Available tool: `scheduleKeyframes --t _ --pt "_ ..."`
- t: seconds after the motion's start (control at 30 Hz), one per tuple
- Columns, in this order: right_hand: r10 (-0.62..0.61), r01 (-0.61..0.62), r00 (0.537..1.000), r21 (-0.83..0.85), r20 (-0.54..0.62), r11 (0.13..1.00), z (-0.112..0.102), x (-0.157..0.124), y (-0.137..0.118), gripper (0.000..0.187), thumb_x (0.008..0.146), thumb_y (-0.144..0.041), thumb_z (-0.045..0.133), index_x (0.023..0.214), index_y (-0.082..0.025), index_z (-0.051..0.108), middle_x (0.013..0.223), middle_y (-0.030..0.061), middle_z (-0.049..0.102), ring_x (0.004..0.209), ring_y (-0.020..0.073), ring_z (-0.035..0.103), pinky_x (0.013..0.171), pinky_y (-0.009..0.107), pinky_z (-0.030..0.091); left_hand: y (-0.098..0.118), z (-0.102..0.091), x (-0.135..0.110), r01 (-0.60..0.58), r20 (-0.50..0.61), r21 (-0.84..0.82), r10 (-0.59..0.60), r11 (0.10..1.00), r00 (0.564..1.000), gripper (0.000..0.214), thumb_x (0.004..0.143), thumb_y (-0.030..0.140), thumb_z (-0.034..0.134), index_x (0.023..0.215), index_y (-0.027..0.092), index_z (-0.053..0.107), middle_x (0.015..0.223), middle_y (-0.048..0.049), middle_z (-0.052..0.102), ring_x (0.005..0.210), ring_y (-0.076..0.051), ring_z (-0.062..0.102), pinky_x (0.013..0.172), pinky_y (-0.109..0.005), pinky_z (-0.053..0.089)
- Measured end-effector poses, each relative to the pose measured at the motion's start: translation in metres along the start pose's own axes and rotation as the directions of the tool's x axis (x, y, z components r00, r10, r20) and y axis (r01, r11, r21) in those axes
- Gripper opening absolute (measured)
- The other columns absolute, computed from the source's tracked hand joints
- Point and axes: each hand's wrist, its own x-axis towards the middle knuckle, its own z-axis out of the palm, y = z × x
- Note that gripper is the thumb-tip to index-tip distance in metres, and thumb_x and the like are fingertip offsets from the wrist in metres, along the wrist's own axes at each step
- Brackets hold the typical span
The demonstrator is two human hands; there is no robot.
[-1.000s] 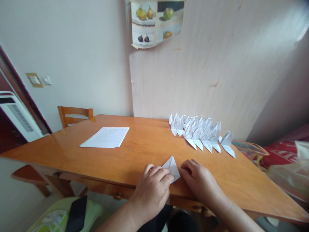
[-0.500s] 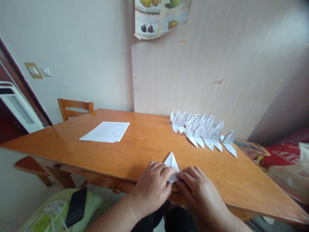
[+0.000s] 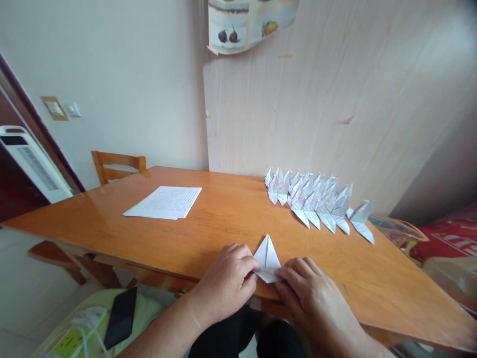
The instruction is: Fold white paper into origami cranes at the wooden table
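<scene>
A small folded sheet of white paper (image 3: 267,261), kite-shaped with a centre crease and its point facing away from me, lies at the table's front edge. My left hand (image 3: 233,273) pinches its left corner between thumb and fingers. At the opposite corner my right hand (image 3: 307,288) is closed on the paper, its fingertips partly hidden. Beyond and to the right stand several folded paper figures (image 3: 326,206) in rows, made of written sheets. One more folded figure (image 3: 361,219) sits a little apart at their right end.
On the wooden table (image 3: 223,214), a stack of written sheets (image 3: 162,203) lies to the left. A pale green stool (image 3: 145,313) below holds a black phone (image 3: 121,317) and a green power strip (image 3: 70,343). A wooden chair (image 3: 119,161) stands behind; red bags (image 3: 447,238) are at right.
My left hand has shifted from over the middle of the paper to its left corner, uncovering the centre crease. The right hand stays at the right corner. The view has shifted slightly.
</scene>
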Motion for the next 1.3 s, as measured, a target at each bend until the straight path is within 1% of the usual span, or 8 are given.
scheduleKeyframes --t 0.2,0.33,0.47,0.63,0.8,1.07,1.2,1.3 --pt "0.000 -0.001 0.999 0.042 0.038 0.999 -0.005 0.006 0.001 0.022 0.102 -0.025 0.045 0.091 -0.024 0.063 0.093 0.0041 0.061 0.088 0.0228 0.056 0.077 0.038 0.044 0.000 -0.004 0.004 0.020 0.018 -0.004 -0.020 1.000 1.000 0.011 0.093 0.019 0.058 0.090 0.023 0.068 0.090 -0.0024 0.058 0.093 -0.020 0.054 0.081 -0.032 0.042" --pt "0.052 -0.056 0.998 0.113 0.036 0.992 -0.005 0.010 0.004 0.026 0.102 -0.027 0.044 0.085 -0.024 0.063 0.089 0.0034 0.060 0.085 0.0208 0.057 0.075 0.036 0.043 -0.003 -0.008 0.009 0.015 0.049 -0.010 -0.015 1.000 0.999 0.017 0.097 0.025 0.056 0.085 0.022 0.067 0.087 -0.0020 0.058 0.091 -0.019 0.055 0.080 -0.031 0.041" --pt "0.120 -0.126 0.992 0.151 0.050 0.980 -0.001 0.016 0.009 0.028 0.101 -0.029 0.047 0.076 -0.023 0.059 0.085 0.0021 0.059 0.080 0.0187 0.058 0.071 0.032 0.043 -0.005 -0.010 0.015 0.035 0.067 -0.028 -0.033 0.999 0.997 0.018 0.099 0.028 0.054 0.088 0.022 0.066 0.086 -0.0010 0.059 0.089 -0.018 0.056 0.080 -0.030 0.041" --pt "0.165 -0.169 0.985 0.084 0.052 0.982 0.002 0.022 0.013 0.025 0.098 -0.029 0.050 0.075 -0.022 0.058 0.081 0.0020 0.061 0.078 0.0188 0.060 0.069 0.032 0.042 -0.007 -0.012 0.023 0.065 0.106 -0.056 -0.059 0.996 0.993 0.015 0.097 0.030 0.056 0.087 0.021 0.063 0.087 -0.0006 0.061 0.086 -0.018 0.058 0.075 -0.029 0.040" --pt "0.177 -0.178 0.984 0.016 0.034 0.984 0.003 0.025 0.013 0.022 0.097 -0.029 0.051 0.078 -0.023 0.059 0.080 0.0025 0.063 0.075 0.0197 0.062 0.066 0.032 0.042 -0.009 -0.012 0.027 0.102 0.117 -0.113 -0.089 0.988 0.989 0.003 0.091 0.023 0.062 0.087 0.022 0.061 0.085 0.0021 0.064 0.082 -0.016 0.059 0.072 -0.028 0.038" --pt "0.196 -0.193 0.979 -0.060 0.051 0.979 0.005 0.028 0.013 0.022 0.095 -0.030 0.051 0.074 -0.023 0.055 0.076 0.0021 0.062 0.073 0.0211 0.063 0.062 0.031 0.041 -0.009 -0.011 0.029 0.122 0.119 -0.123 -0.107 0.985 0.987 0.002 0.089 0.020 0.063 0.088 0.021 0.062 0.086 0.0022 0.068 0.083 -0.017 0.061 0.074 -0.030 0.038" --pt "0.206 -0.199 0.977 -0.105 0.054 0.974 0.006 0.028 0.012 0.022 0.095 -0.031 0.050 0.075 -0.023 0.053 0.077 0.0030 0.062 0.075 0.0229 0.063 0.064 0.033 0.041 -0.010 -0.011 0.030 0.118 0.129 -0.122 -0.103 0.985 0.986 0.005 0.090 0.019 0.060 0.087 0.022 0.063 0.087 0.0016 0.068 0.083 -0.017 0.062 0.073 -0.029 0.039" --pt "0.208 -0.201 0.977 -0.118 0.047 0.972 0.007 0.027 0.012 0.022 0.094 -0.031 0.050 0.074 -0.024 0.052 0.077 0.0030 0.062 0.075 0.0228 0.063 0.064 0.033 0.042 -0.013 -0.013 0.031 0.108 0.138 -0.146 -0.088 0.983 0.987 0.016 0.095 0.018 0.050 0.089 0.021 0.065 0.092 -0.0002 0.070 0.088 -0.018 0.063 0.076 -0.029 0.042"
